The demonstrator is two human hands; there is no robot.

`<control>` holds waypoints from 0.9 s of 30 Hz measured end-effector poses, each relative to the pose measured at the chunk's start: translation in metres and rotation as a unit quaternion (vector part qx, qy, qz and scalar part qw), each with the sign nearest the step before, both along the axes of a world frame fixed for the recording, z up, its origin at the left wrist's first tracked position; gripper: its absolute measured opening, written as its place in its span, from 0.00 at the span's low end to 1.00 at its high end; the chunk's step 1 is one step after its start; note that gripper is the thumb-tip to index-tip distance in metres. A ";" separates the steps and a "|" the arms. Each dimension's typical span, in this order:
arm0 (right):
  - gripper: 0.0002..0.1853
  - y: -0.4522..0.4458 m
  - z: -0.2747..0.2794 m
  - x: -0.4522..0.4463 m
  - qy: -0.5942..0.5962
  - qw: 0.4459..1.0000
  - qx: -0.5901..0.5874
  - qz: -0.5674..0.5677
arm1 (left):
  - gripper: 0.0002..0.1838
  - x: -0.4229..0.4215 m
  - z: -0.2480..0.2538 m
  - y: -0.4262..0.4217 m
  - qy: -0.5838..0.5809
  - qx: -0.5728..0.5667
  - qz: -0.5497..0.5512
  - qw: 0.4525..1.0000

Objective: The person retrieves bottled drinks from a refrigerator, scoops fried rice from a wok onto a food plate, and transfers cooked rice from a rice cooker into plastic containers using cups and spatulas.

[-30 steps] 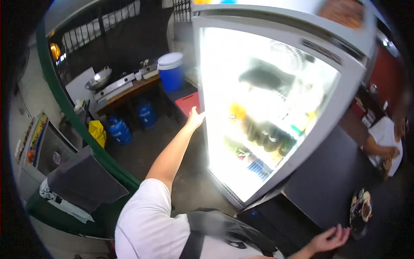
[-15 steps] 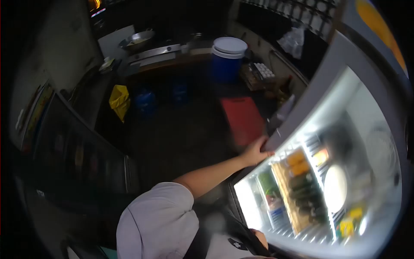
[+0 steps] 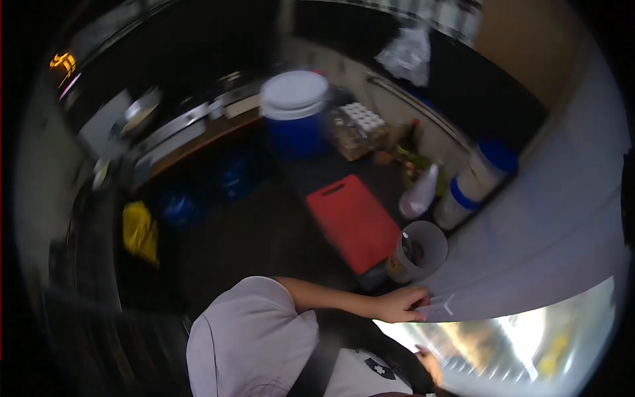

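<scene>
My left hand (image 3: 401, 306) has its fingers curled on the edge of the grey frame (image 3: 503, 281) of a lit refrigerator. Low in the view, my right hand (image 3: 430, 366) is partly hidden behind my dark strap and shirt; its fingers and anything in them cannot be made out. It is near the bright refrigerator interior (image 3: 509, 351), where shelves and yellowish items are blurred. Just beyond my left hand stands a translucent tub (image 3: 428, 255) with utensils in it. A red cutting board (image 3: 354, 221) lies beside the tub on the dark counter.
A blue drum with a white lid (image 3: 294, 99), an egg tray (image 3: 362, 116), a squeeze bottle (image 3: 420, 195) and blue-lidded containers (image 3: 473, 182) line the counter. At the left hang a yellow bag (image 3: 140, 231) and, farther back, a pan (image 3: 140, 112) sits by the stove.
My view has swung right. The refrigerator's frame and my left hand now appear lower, and less of the lit interior shows. The tub and blue-lidded containers have come into view.
</scene>
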State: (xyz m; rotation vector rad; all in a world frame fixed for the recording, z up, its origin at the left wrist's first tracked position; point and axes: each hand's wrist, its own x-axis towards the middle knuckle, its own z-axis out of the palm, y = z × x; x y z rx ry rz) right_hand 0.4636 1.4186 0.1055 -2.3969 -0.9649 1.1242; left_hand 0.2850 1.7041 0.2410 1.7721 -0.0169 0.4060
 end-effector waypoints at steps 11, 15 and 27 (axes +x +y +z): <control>0.24 0.107 0.096 -0.210 -0.317 0.644 0.428 -0.550 | 0.28 0.003 -0.019 0.040 -0.072 0.030 -0.249 0.965; 0.32 0.123 0.152 -0.268 -0.383 0.634 0.407 -0.534 | 0.30 0.007 -0.014 0.049 -0.087 -0.011 -0.312 0.946; 0.55 0.130 0.190 -0.276 -0.536 0.630 0.362 -0.429 | 0.27 -0.028 0.007 0.050 0.034 -0.030 -0.572 0.819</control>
